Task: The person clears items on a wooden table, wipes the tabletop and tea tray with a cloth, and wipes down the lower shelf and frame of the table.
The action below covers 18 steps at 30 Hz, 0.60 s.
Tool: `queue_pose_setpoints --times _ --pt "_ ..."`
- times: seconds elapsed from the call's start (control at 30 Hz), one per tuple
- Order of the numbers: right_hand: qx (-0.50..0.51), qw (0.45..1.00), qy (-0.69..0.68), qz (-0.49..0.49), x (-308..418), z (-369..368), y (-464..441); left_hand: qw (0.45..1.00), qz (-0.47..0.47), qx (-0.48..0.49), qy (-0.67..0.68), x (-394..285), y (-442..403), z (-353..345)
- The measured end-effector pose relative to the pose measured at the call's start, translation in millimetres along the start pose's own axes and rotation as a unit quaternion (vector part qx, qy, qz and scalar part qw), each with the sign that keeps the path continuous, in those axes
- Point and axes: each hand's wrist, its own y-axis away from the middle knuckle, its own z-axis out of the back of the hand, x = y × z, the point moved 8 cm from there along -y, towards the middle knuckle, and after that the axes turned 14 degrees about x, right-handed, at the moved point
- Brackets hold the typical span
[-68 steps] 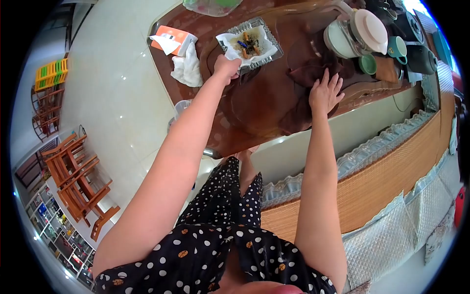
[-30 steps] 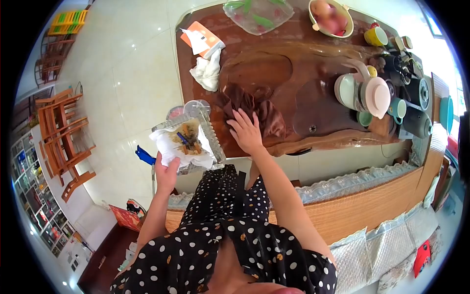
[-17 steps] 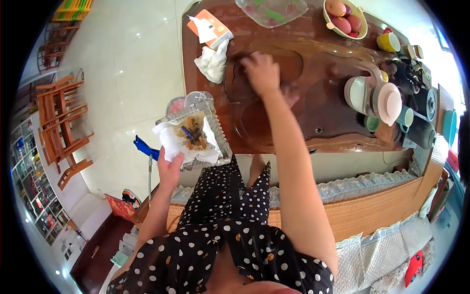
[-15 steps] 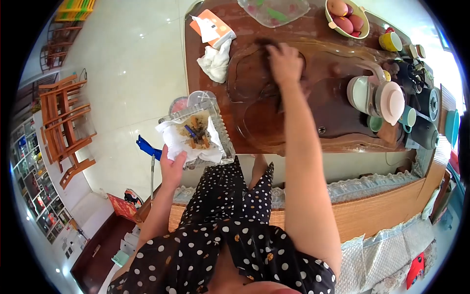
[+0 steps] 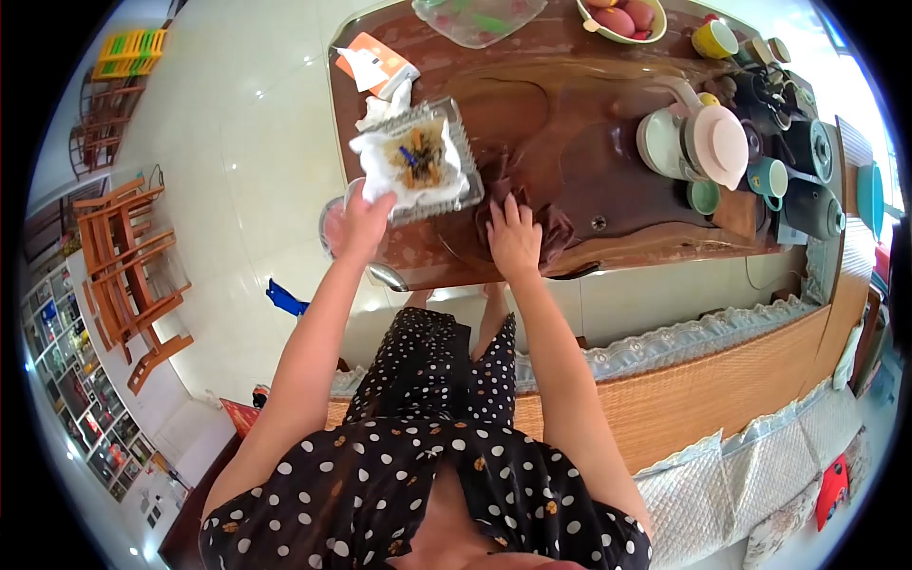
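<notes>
My left hand grips the near-left corner of a square glass ashtray, over the left part of the brown table. White tissue lines the ashtray, with cigarette butts and something blue on it. My right hand lies with fingers spread on a dark brown cloth on the tabletop, right of the ashtray. A crumpled white cloth shows partly behind the ashtray, beside an orange tissue box.
At the right stand a pink-lidded kettle, a green cup, a teal mug and dark pots. A fruit bowl and a clear plastic tray are at the far edge. A bench runs along the near side.
The ashtray in my left hand has moved from beside the table's near-left corner to over the tabletop. My right hand has come back with the brown cloth toward the near edge.
</notes>
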Motion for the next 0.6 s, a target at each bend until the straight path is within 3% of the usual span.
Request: queue_pose_setpoints --times 0.03,0.13,0.23,0.3,0.37,0.43,0.5,0.6 --pt "0.015 1.000 -0.024 0.011 -1 -2 11 0.999 -0.033 0.000 0.035 -1 -18 -8" --pt "0.032 0.994 -0.097 0.040 -18 1 29 0.997 -0.054 0.007 -0.056 3 -77 -15" --pt "-0.001 0.978 -0.200 -0.062 -76 23 16 0.986 -0.038 -0.009 -0.161 1 -110 -23" --pt "-0.180 0.965 -0.179 -0.060 -107 77 -15 0.974 -0.034 -0.017 -0.223 -17 -116 -29" --pt "-0.224 0.963 -0.145 -0.040 -126 120 -61 0.972 -0.030 0.023 -0.232 -15 -133 -36" --pt "-0.200 0.977 -0.049 -0.054 -143 124 -113 0.966 0.028 0.076 -0.247 -19 -138 -44" --pt "-0.142 0.986 -0.025 -0.089 -165 76 -148 0.974 0.015 0.090 -0.209 -19 -141 -53" --pt "-0.155 0.980 -0.060 -0.109 -126 69 -120 0.975 -0.008 0.115 -0.189 -1 -154 -52"
